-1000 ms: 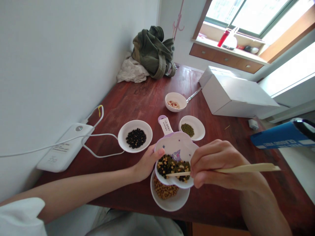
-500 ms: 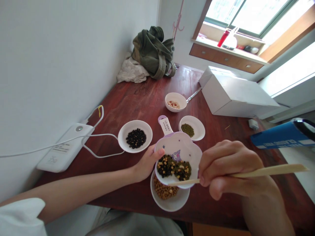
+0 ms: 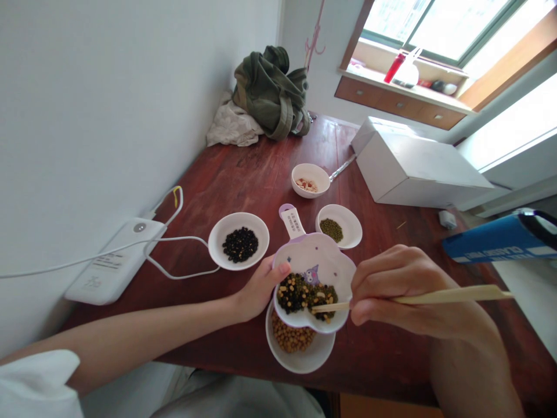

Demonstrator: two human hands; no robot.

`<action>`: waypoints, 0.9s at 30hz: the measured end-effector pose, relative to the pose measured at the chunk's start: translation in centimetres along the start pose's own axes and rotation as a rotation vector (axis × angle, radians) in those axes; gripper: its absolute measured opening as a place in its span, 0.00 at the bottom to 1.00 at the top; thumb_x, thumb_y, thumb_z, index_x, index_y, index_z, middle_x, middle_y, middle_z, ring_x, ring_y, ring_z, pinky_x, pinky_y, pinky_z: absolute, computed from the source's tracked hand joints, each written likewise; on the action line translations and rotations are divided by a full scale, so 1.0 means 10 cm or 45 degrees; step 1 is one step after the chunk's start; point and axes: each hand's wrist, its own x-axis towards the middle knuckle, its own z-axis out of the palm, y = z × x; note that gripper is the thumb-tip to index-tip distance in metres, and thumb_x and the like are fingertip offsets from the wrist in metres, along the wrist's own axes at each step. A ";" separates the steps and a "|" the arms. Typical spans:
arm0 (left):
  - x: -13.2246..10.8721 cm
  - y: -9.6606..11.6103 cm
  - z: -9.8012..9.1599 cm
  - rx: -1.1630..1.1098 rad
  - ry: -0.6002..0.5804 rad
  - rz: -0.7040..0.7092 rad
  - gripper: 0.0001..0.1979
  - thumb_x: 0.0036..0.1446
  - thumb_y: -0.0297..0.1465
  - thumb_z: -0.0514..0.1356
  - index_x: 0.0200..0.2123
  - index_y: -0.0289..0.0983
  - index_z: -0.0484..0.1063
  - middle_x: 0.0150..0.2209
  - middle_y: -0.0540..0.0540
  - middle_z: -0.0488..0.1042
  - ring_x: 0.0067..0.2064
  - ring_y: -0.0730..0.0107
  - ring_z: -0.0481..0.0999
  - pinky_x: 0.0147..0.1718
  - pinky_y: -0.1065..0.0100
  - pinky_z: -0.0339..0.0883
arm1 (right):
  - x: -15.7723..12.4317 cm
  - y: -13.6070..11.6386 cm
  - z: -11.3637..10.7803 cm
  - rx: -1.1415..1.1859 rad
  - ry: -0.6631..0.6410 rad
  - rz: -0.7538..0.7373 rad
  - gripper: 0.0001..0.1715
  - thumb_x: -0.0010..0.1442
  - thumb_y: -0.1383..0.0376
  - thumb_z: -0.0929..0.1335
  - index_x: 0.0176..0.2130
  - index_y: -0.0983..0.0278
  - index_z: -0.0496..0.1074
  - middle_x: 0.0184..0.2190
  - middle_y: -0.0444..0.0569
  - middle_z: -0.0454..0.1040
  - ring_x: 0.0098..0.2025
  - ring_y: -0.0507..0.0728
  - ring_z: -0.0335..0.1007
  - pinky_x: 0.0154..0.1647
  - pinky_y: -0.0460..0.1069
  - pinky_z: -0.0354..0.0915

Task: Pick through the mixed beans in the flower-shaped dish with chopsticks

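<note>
My left hand (image 3: 260, 288) grips the left rim of a purple flower-shaped bowl (image 3: 319, 264) and holds it tilted above a white dish of yellow beans (image 3: 294, 346). The purple bowl holds mixed black, green and yellow beans (image 3: 304, 293). My right hand (image 3: 407, 293) is closed on wooden chopsticks (image 3: 439, 298), whose tips rest among the mixed beans at the bowl's right side. Behind are a white dish of black beans (image 3: 239, 242), a white dish of green beans (image 3: 339, 226) and a small white bowl of pale pieces (image 3: 310, 180).
The dishes stand on a dark red wooden table (image 3: 256, 174) against a white wall. A white power bank with cables (image 3: 115, 261) lies at the left, a white box (image 3: 413, 165) at the right, a green bag (image 3: 273, 93) at the back. A blue object (image 3: 496, 244) juts in from the right.
My right hand drew the chopsticks back to the bowl's front rim, then brought their tips into the mixed beans again. My left hand and the bowl have stayed put.
</note>
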 end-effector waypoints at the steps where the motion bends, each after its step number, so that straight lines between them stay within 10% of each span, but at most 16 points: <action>1: 0.00 0.00 0.00 -0.006 -0.007 0.002 0.46 0.66 0.65 0.74 0.70 0.36 0.82 0.57 0.33 0.92 0.65 0.33 0.88 0.68 0.41 0.79 | 0.00 0.00 0.00 -0.007 -0.003 0.005 0.25 0.82 0.56 0.75 0.33 0.64 0.85 0.29 0.50 0.85 0.26 0.50 0.77 0.28 0.47 0.67; 27: -0.01 -0.03 -0.03 0.046 0.034 -0.021 0.43 0.66 0.66 0.73 0.63 0.34 0.85 0.57 0.33 0.91 0.65 0.34 0.87 0.66 0.43 0.80 | 0.03 0.00 0.01 -0.005 0.000 -0.021 0.23 0.83 0.59 0.74 0.34 0.65 0.85 0.30 0.51 0.86 0.28 0.51 0.80 0.30 0.47 0.69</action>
